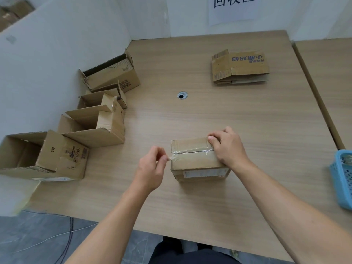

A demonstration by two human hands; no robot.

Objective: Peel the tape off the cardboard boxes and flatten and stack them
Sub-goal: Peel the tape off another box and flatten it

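- Both bare forearms reach in from the bottom edge, over the near side of the wooden table (209,115).
- Left hand (152,166) now: thumb and forefinger pinch the loose end of the clear tape (190,151) just off the box's left edge, other fingers curled in, wrist bent a little.
- Right hand (226,147): palm down on the right end of the small sealed box (196,162), fingers curled over its far top edge, gripping it against the table.
- Around me: four open cardboard boxes (99,128) line the left side along the white partition (57,44), flaps up, well apart from the hands.
- Far right on the table I see a stack of flattened boxes (240,67) with blue print on top.
- Round cable hole (182,95) sits mid-table, between the sealed box and that stack.
- Blue plastic basket (342,178) pokes in at the right edge; what it holds I cannot tell.
- Nothing lies between the hands and the box.
- On the box itself: it sits front and centre, near me, flaps closed, brown and slightly scuffed, a white label on its near side.
- Its tape runs along the top seam, wrinkled and lifted at the left end, flat further right.
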